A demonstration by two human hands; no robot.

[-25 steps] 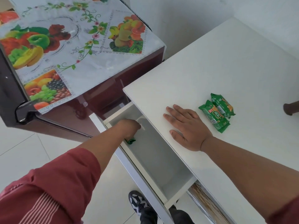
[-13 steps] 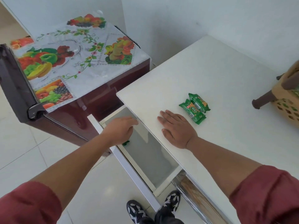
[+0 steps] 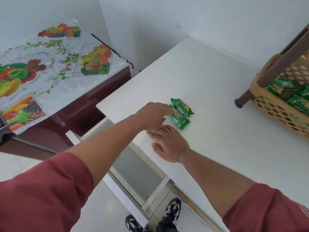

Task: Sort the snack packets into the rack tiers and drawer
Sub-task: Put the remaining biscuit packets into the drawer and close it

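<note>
Two green snack packets [image 3: 181,113] lie side by side on the white table top [image 3: 209,84]. My left hand [image 3: 153,115] reaches across the table, its fingers stretched out and touching the near packet's left end. My right hand [image 3: 168,144] rests flat, palm down, on the table near its front edge, just below the packets. Under the table edge the white drawer [image 3: 140,169] stands pulled out; my left arm hides part of its inside. At the right edge stands a tan perforated rack basket [image 3: 280,113] holding several green packets [image 3: 284,87].
A brown rack leg [image 3: 242,100] stands on the table beside the basket. To the left is a maroon fridge [image 3: 80,118] topped with a fruit-print cover [image 3: 50,67]. My shoes [image 3: 170,213] show on the tiled floor below the drawer.
My left hand has come up out of the drawer, leaving a green packet there, and reached across to the two packets on the table. The right hand stays flat. The view has tilted up.
</note>
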